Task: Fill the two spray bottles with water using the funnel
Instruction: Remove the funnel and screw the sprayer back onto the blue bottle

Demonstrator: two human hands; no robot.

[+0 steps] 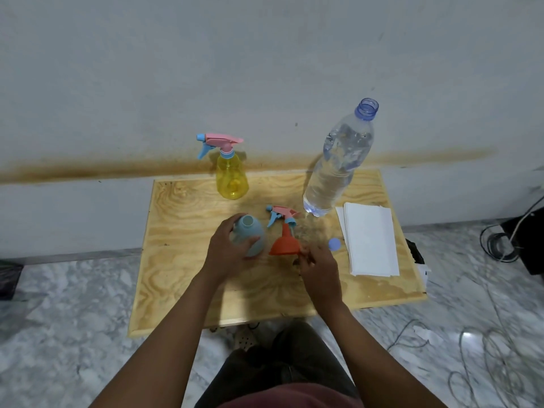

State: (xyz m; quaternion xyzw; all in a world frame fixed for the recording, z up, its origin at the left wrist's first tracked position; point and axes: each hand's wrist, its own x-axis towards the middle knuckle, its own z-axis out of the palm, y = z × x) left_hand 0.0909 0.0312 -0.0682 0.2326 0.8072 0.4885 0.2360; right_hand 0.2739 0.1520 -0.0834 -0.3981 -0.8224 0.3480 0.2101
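Observation:
My left hand (228, 250) grips the blue spray bottle (250, 232), which stands open-necked on the wooden table (182, 260). Its pink and blue spray head (281, 214) lies on the table just behind the orange funnel (285, 244). The funnel rests wide end down, spout pointing away, and my right hand (316, 267) pinches its rim. A yellow spray bottle (232, 179) with its spray head screwed on stands at the back. A large clear water bottle (338, 163), uncapped and holding water, stands at the back right.
A blue bottle cap (334, 244) lies right of the funnel. A stack of white paper napkins (371, 240) covers the table's right side. The wall (265, 69) runs close behind the table. Cables (500, 240) lie on the marble floor to the right.

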